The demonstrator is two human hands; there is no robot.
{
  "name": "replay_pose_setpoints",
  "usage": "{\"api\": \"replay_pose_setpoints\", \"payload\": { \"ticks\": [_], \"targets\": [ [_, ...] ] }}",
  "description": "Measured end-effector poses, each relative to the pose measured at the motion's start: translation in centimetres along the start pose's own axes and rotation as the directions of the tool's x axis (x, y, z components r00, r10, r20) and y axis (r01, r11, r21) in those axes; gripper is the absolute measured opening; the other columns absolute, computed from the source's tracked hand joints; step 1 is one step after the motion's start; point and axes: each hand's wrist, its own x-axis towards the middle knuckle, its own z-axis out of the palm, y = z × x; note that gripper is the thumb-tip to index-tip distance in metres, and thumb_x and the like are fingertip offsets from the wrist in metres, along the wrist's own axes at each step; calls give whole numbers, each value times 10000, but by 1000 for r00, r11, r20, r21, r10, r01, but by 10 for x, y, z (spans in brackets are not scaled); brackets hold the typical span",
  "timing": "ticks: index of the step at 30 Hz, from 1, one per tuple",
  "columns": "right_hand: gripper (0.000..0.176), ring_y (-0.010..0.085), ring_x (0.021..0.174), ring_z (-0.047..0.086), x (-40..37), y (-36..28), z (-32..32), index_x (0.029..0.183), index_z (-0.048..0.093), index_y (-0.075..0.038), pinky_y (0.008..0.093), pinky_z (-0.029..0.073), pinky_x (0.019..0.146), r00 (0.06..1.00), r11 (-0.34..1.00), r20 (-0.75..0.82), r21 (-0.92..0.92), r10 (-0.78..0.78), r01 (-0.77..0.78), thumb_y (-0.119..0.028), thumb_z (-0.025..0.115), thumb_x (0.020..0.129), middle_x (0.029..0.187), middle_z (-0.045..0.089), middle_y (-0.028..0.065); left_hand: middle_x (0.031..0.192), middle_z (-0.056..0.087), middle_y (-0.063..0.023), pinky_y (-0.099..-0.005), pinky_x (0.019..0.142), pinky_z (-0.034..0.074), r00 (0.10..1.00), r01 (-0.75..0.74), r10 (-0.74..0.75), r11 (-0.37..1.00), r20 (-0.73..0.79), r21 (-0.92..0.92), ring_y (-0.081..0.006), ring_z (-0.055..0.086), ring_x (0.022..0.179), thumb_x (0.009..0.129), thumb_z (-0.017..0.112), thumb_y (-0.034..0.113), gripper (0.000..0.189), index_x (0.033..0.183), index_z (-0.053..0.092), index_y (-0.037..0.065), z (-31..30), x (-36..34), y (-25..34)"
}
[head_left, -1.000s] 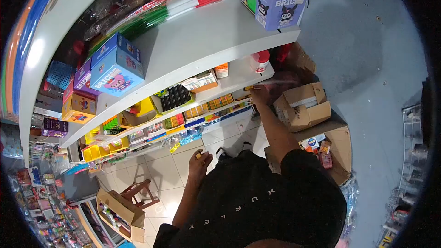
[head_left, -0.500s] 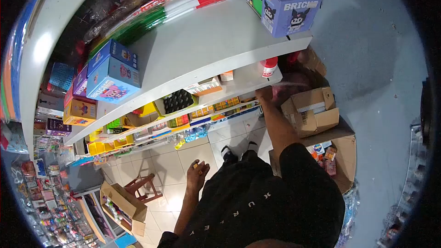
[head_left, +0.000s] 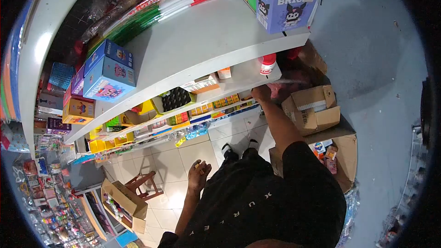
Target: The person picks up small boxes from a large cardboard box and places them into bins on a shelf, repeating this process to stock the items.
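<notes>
1. Head view, setting: a shop aisle is seen from above. Tiered white shelves are stepped back above a tiled floor, probably so that each level can be seen and reached.
2. Top tier: a purple box is stood at the right end and a blue box further left, printed faces turned outward, apparently for display. Wrapped coloured rolls are laid flat behind them.
3. Second tier: a red-capped bottle is set upright near the end. A black tray is placed lower down and to the left.
4. Right hand: it is extended to the end of a lower tier, just beside a row of small yellow boxes. Whether the fingers are closed cannot be told.
5. Left hand: it is hung low at the side, fingers curled around a small yellow item, seemingly kept out of the way while the other arm reaches.
6. Floor, right: an open cardboard box is perched on a larger carton in which packets are shown, both close beside the shelf end.
7. Floor, left: a wooden stool is stood near a carton of bottles.
</notes>
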Motion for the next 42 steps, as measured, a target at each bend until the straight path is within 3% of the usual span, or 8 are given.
{"api": "replay_pose_setpoints", "payload": {
  "ticks": [6,8,9,12,15,35,41,42],
  "targets": [
    [394,315,1007,637,-3,0,10,1168,600,-58,437,526,839,985,985,-160,151,-58,82,-204,575,803,1127,644,173,1000,561,-141,-403,903,518,984,-177,153,828,90,532,-274,613,900,982,540,211,308,1195,447,10,44,-20,52],
    [371,331,992,632,-19,-10,-7,1154,603,-58,433,524,833,999,907,-43,420,-5,23,-162,574,799,1097,646,177,1067,553,-161,-452,965,470,985,159,-105,866,139,-474,-331,561,1056,1038,364,287,332,1226,443,25,30,14,42],
    [359,351,984,626,-35,-21,-22,1145,604,-60,435,520,832,997,817,79,573,17,-60,-133,575,795,1075,647,184,1099,561,-159,-444,955,474,985,136,-79,901,154,-411,-326,572,1048,1036,364,280,338,1241,435,21,38,21,51],
    [322,284,1009,622,-89,-45,-33,1151,605,-73,397,520,843,849,-123,517,841,-108,-527,-70,512,843,1061,639,121,1087,605,-113,-385,860,445,983,80,-16,934,184,-349,-268,587,973,976,475,346,322,1183,528,104,76,41,75],
    [299,247,1092,593,-143,-76,-68,1169,590,-88,396,504,917,824,-432,301,736,-481,-521,-3,505,895,1078,610,69,1125,588,-107,-364,858,448,962,114,-11,924,272,-366,-231,569,993,994,466,364,353,1217,509,95,110,60,93],
    [223,72,684,524,-213,-133,-128,1085,600,-36,223,432,559,935,337,353,886,-44,-319,-169,646,911,860,583,24,1137,623,-97,-303,854,505,912,1,33,997,408,-83,-187,630,970,937,641,260,475,1304,500,-6,141,67,98],
    [240,78,586,480,-183,-102,-66,944,623,-57,258,412,535,866,140,467,859,177,-492,-292,644,908,711,560,-7,1282,568,-129,-414,948,459,923,104,-159,980,351,171,-264,595,1122,928,644,286,590,1401,402,30,119,72,77],
    [246,105,600,518,-162,-80,-44,938,628,-54,282,435,557,910,400,342,819,236,-412,-295,654,895,722,586,13,1334,544,-136,-400,940,461,921,140,-194,974,337,179,-265,586,1139,940,624,267,573,1411,392,39,113,74,72]
  ]
}}
